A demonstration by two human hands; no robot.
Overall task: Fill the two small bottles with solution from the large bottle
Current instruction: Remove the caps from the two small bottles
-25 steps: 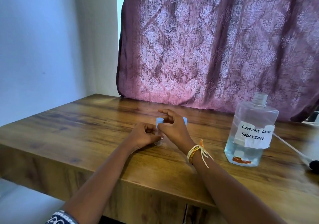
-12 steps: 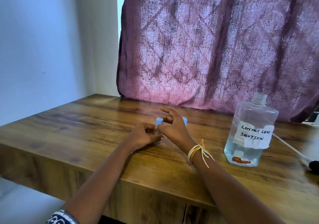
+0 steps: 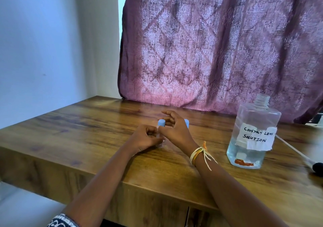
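Both hands meet at the middle of the bench (image 3: 73, 132), around the nearer small bottle (image 3: 161, 124). The left hand (image 3: 145, 139) is curled closed around that bottle's clear lower body, holding it upright on the wood, with its base showing just below the fingers. The right hand (image 3: 172, 130) pinches at the bottle's neck just under the pale blue cap (image 3: 161, 122), thumb and forefinger closed there while the other fingers fan out above; whether they actually grip the cap or only rest against it is hard to tell from this angle. A second small bottle (image 3: 187, 122) stands just behind the right hand, and only a sliver of its blue top shows past the knuckles.

Yellow and orange threads (image 3: 201, 154) are tied round the right wrist, loose ends hanging. A patterned sleeve cuff (image 3: 61, 222) shows at the left forearm, low in the view.

Well to the right stands the large bottle (image 3: 253, 135), clear, upright and uncapped, with its threaded neck bare. Clear liquid fills roughly its lower third. A white paper label (image 3: 257, 135) on its front reads "CONTACT LENS SOLUTION" in handwriting. A thin white cord (image 3: 293, 150) runs across the bench beside it to a dark object (image 3: 317, 167) at the right edge. A mauve patterned curtain (image 3: 218, 43) hangs behind the bench, with a pale wall (image 3: 43, 43) to the left.
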